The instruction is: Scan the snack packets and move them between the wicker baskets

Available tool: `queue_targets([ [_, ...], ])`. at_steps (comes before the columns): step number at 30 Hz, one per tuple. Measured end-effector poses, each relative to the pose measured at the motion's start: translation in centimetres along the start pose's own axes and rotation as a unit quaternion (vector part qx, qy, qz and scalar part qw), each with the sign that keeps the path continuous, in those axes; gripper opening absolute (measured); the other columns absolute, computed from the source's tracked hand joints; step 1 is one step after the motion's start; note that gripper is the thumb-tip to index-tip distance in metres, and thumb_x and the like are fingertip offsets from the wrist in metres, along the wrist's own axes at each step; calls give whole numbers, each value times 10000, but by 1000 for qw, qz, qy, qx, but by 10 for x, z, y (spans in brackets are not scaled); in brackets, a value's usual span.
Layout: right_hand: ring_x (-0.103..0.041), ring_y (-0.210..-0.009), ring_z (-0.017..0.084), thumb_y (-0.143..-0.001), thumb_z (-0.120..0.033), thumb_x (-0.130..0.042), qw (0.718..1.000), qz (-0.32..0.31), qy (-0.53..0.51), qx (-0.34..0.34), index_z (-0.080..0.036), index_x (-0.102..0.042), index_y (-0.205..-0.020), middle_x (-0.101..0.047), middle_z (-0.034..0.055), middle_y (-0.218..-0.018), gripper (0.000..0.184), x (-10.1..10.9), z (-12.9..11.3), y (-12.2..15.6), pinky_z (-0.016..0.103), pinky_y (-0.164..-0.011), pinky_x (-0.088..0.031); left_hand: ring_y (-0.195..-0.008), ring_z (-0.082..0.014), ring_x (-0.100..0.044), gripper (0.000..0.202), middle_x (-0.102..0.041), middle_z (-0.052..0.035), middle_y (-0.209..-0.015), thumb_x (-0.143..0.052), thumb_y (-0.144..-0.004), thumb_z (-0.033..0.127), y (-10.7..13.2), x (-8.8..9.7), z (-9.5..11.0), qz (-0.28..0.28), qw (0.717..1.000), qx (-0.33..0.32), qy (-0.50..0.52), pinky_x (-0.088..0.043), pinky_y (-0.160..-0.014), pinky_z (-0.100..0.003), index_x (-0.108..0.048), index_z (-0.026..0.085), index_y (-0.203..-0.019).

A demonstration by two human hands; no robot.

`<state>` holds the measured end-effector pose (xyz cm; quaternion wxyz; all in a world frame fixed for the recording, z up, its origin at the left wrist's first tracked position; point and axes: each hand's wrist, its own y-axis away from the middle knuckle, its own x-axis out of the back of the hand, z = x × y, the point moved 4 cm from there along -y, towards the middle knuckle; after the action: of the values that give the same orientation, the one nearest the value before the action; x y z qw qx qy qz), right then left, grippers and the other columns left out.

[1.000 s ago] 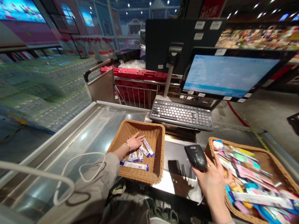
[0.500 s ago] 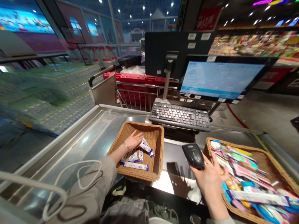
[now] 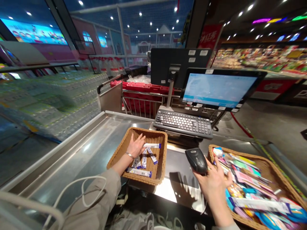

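Note:
My left hand is over the left wicker basket, fingers spread. A slim white-and-purple snack packet lies crosswise by its fingertips; whether they touch it is hard to tell. Several similar packets, such as one with a purple end and one along the near side, lie on the basket floor. In my right hand is a black handheld barcode scanner, its head pointing up and left, its grip mostly hidden by the hand. The scanner hangs over the counter between the two baskets.
On the right, a second wicker basket holds many colourful packets. Behind the counter stand a keyboard, a lit monitor and a shopping cart. A pale cable crosses my left sleeve.
The packet at my left fingertips has turned from slanted to nearly level, and the left hand's fingers have spread upward. My right hand still holds the scanner. The camera view has shifted slightly.

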<state>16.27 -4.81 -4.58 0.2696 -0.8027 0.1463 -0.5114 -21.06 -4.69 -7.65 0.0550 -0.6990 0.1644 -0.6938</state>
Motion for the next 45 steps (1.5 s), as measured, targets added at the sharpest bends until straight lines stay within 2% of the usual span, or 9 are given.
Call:
queue_targets([
  [10,-440,-1347,325,-859,-549,-428,1000,-3,4,14,-259,-739,-905,-718,79,-1182,427,6,2,0,602,-1130,-104,-1383,-323,-478,135,-605,-133,-1396,-549,-937,285,-6,12,29,42,999,24,17,-116,-1170,-748,-640,197,-986],
  [16,-472,-1318,324,-851,-536,-436,1000,17,7,10,-262,-737,-913,-730,64,-1148,412,12,3,0,610,-1120,-129,-1351,-315,-516,109,-636,-126,-1359,-551,-929,259,-5,13,29,67,997,20,19,-144,-1166,-745,-638,209,-973],
  [23,-486,-1313,338,-835,-475,-475,999,22,10,30,-271,-746,-859,-739,51,-1121,340,13,0,3,620,-1119,-137,-1345,-328,-521,81,-641,-141,-1347,-572,-913,240,-8,27,33,108,994,19,10,-120,-1158,-759,-633,208,-956],
  [29,-467,-1329,350,-797,-451,-532,999,-8,7,38,-291,-749,-840,-725,22,-1171,273,11,0,4,626,-1127,-99,-1363,-333,-500,88,-621,-140,-1375,-586,-900,227,-16,36,48,147,989,6,14,-77,-1155,-768,-642,207,-964],
  [36,-428,-1364,348,-805,-392,-540,998,-11,8,62,-296,-731,-939,-702,13,-1225,252,14,-6,8,658,-1102,-140,-1367,-345,-493,74,-638,-139,-1354,-618,-885,234,-28,39,66,180,983,-13,19,-67,-1150,-776,-659,211,-942],
  [45,-422,-1366,368,-758,-295,-573,997,-24,4,73,-271,-720,-906,-697,28,-1238,210,21,-18,8,671,-1081,-155,-1367,-353,-491,79,-645,-137,-1344,-608,-907,250,-42,39,91,204,978,-31,26,-80,-1153,-778,-667,200,-927],
])
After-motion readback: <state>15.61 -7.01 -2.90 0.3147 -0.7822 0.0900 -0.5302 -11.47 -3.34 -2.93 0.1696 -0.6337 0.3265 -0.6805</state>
